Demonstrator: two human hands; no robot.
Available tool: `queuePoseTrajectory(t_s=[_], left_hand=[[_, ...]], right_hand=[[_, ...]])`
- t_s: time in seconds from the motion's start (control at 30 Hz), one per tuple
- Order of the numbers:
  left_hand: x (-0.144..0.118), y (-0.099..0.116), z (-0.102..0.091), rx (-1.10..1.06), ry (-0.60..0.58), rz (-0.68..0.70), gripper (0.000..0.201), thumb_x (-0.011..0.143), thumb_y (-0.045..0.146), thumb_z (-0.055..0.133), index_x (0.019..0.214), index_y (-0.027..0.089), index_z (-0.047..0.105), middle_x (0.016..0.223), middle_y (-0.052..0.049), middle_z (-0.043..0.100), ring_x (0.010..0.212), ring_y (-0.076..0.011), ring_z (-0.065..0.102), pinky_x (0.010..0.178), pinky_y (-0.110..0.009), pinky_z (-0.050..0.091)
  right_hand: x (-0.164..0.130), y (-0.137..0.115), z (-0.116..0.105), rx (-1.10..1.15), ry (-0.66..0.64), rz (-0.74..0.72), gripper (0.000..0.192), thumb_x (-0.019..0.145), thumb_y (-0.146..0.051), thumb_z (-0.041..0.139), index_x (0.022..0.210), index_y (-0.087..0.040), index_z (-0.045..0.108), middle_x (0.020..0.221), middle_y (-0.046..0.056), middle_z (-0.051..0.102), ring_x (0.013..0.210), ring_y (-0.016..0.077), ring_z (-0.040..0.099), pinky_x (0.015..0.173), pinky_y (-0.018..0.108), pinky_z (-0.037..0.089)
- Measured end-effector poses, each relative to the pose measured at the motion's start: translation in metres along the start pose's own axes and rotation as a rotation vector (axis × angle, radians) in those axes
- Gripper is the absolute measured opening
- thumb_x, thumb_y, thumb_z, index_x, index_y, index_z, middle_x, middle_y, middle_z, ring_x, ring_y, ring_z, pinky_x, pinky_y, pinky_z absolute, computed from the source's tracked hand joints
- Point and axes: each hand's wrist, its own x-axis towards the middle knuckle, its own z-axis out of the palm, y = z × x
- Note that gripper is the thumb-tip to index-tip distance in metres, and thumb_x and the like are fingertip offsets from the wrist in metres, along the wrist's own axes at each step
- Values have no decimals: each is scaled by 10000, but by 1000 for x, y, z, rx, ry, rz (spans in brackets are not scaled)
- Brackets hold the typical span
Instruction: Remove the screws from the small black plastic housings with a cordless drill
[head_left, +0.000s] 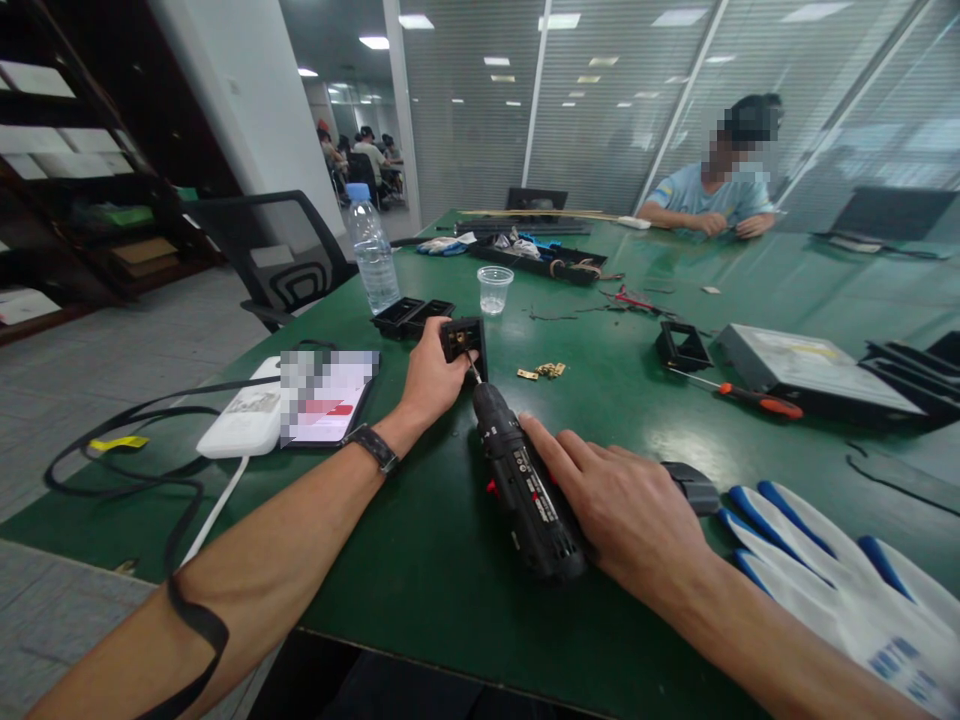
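Observation:
My left hand (431, 383) grips a small black square part (463, 340) that stands on the green table (420, 560). My right hand (615, 505) is wrapped around a black cordless screwdriver (521, 485). Its bit points into the black part, right by my left fingers. A few small brass pieces (544, 371) lie just to the right of the part.
Two more black parts (411, 314), a plastic cup (495, 289) and a water bottle (373, 255) stand behind. A phone (326, 397) and white charger lie left. An orange-handled screwdriver (739, 395), a drive unit (810, 372) and white-blue gloves (840, 580) lie right. Another person sits across the table.

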Motion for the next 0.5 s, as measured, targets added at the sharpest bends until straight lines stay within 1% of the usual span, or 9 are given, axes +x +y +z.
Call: queuePoseTrajectory(t_s=[0.3,0.5], left_hand=[[0,2,-1,17,-8,-7,383,748,194,683,1082,216,498,977,-24,660,895,-182,640,823,-322,493],[-1,2,-1,12,-7,-2,378,752,200,684,1081,219,497,976,-27,662,883,-182,641,805,-320,492]], right_hand=[[0,0,1,0,-2,-7,831,792,-49,526,1538,-174,183,1021,36,643,734,214,631,622,368,500],[0,0,1,-1,1,-1,847,776,-56,537,1539,-173,188,1011,34,641,736,212,633,620,362,497]])
